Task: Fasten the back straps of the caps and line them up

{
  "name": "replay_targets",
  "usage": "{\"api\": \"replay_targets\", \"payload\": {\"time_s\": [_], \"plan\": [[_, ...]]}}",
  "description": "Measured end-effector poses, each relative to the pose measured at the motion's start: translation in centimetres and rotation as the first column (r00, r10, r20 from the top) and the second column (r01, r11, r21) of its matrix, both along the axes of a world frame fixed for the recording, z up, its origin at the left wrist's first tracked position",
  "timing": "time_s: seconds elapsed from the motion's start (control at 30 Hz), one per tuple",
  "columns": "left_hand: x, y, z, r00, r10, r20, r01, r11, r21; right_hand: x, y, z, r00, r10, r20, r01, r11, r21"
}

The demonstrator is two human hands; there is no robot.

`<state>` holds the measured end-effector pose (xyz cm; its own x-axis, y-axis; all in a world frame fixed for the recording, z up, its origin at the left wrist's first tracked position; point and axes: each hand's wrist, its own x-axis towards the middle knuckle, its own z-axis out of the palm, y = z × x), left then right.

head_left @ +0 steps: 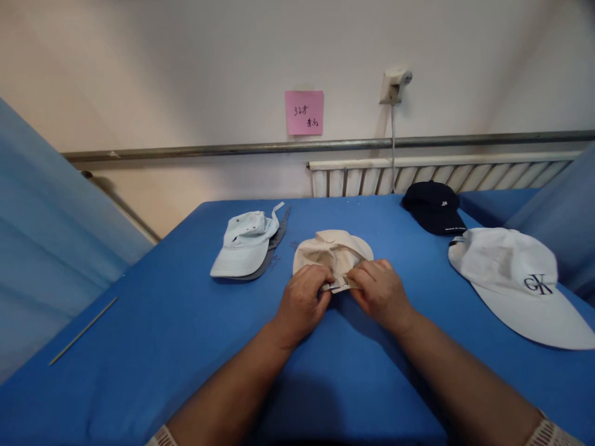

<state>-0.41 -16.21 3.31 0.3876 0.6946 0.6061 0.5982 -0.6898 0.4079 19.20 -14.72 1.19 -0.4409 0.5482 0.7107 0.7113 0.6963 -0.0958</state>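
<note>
A beige baseball cap (332,246) lies in the middle of the blue-covered table with its strap side toward me. My left hand (307,297) pinches the left end of the back strap. On the strap's other end, my right hand (379,291) is closed, fingers bent over the edge of the cap. A small buckle (345,282) shows between the two hands. Most of the strap is hidden under my fingers.
To the left, a pale blue cap (246,241) rests on a grey cap (272,254). At the right are a navy cap (432,207) and a white cap (511,272). A thin stick (83,331) lies near the left edge. A radiator (362,179) stands behind.
</note>
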Motion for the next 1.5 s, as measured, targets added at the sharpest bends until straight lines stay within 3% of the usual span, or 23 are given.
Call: {"api": "replay_targets", "payload": {"time_s": [0.17, 0.37, 0.7, 1.13, 1.37, 1.5], "plan": [[0.1, 0.0, -0.3, 0.999, -0.011, 0.045, 0.012, 1.0, -0.022, -0.1, -0.1, -0.2, 0.997, -0.047, -0.058, 0.048, 0.999, 0.018], [-0.1, -0.1, -0.3, 0.999, -0.037, 0.032, 0.036, 0.999, 0.032, -0.3, -0.7, 0.6, 0.995, 0.061, -0.074, -0.059, 0.998, 0.035], [-0.2, -0.3, 0.0, 0.997, -0.061, -0.042, 0.066, 0.989, 0.131, -0.5, -0.8, 0.3, 0.995, 0.054, -0.089, -0.048, 0.997, 0.062], [-0.1, -0.4, -0.2, 0.997, -0.08, 0.005, 0.079, 0.987, 0.143, -0.4, -1.0, 0.3, 0.976, 0.153, -0.154, -0.14, 0.986, 0.088], [-0.1, -0.2, 0.2, 0.998, -0.065, 0.007, 0.065, 0.996, 0.064, -0.5, -0.8, 0.2, 0.975, 0.149, -0.163, -0.142, 0.988, 0.053], [-0.4, -0.2, 0.9, 0.983, -0.17, -0.069, 0.163, 0.982, -0.099, -0.6, -0.7, 0.1, 0.99, 0.139, -0.025, -0.141, 0.988, -0.057]]}}
